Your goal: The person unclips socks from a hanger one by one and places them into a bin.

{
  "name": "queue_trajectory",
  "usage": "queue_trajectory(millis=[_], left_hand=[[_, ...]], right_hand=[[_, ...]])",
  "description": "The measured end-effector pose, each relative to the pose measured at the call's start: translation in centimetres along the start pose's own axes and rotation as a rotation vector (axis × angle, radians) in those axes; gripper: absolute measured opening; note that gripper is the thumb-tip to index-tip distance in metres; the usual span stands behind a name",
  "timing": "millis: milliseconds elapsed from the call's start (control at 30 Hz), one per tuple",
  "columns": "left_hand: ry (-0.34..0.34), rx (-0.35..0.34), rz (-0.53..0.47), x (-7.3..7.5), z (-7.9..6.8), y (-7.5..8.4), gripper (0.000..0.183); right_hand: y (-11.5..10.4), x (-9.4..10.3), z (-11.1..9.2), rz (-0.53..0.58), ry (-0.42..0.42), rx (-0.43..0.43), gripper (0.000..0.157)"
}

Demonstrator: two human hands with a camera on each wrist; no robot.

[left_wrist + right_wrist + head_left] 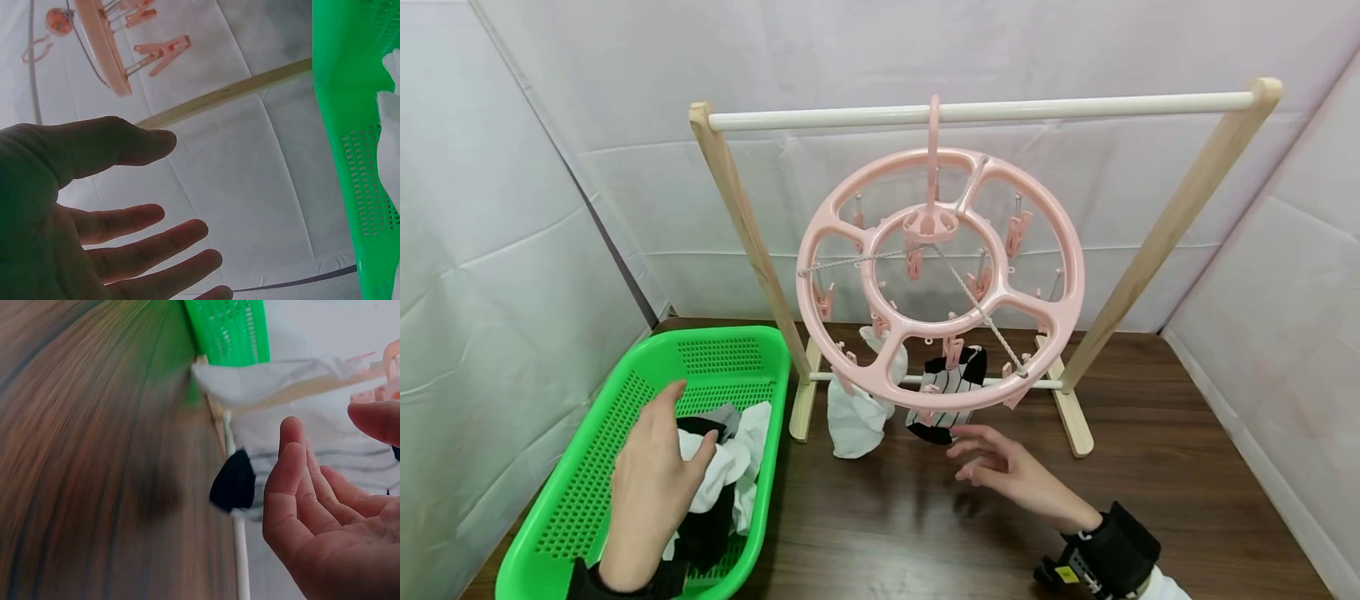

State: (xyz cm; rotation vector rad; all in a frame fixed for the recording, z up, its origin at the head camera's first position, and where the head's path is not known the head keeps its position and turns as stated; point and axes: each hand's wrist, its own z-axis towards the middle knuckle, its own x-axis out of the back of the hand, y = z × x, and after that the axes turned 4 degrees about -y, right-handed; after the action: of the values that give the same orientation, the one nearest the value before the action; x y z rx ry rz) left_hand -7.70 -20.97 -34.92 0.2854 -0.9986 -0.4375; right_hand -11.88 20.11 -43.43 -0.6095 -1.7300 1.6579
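Note:
My left hand (pixel 653 479) hovers above the green basket (pixel 583 454), thumb and fingers spread, with nothing in it. Under it lies a heap of white, black and grey cloth pieces (pixel 724 471). My right hand (pixel 1011 475) is beside a striped white sock with black toe and heel (pixel 955 383), fingers loosely bent and holding nothing. That sock hangs from pink clothespins (pixel 952 350) on the round pink drying rack (pixel 1067 287). To its left a white sock (pixel 855 421) also hangs. In the right wrist view, the striped sock's black end (pixel 234 481) shows just past my fingertips.
The pink rack hooks over a white bar (pixel 1090 108) on a wooden stand (pixel 1172 233). Several unused clothespins (pixel 1017 233) dangle around the rings. A dark wood tabletop (pixel 1180 483) lies below, with white sheeting (pixel 625 75) behind and at the sides.

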Motion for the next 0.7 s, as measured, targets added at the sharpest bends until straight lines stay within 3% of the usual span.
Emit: queue_trajectory(millis=[300, 500, 700], left_hand=[[-0.076, -0.06, -0.01, -0.6, -0.7, 2.0, 0.062], [-0.101, -0.124, -0.032, -2.5, -1.0, 3.6, 0.059], [-0.155, -0.142, -0.022, -3.4, -1.3, 4.9, 0.056]], right_hand=[[-0.3, 3.1, -1.4, -0.134, 0.139, 0.035, 0.048], [-1.5, 6.2, -1.2, -0.223, 0.271, 0.068, 0.04], [-3.1, 7.2, 0.0, -0.227, 0.276, 0.14, 0.047]])
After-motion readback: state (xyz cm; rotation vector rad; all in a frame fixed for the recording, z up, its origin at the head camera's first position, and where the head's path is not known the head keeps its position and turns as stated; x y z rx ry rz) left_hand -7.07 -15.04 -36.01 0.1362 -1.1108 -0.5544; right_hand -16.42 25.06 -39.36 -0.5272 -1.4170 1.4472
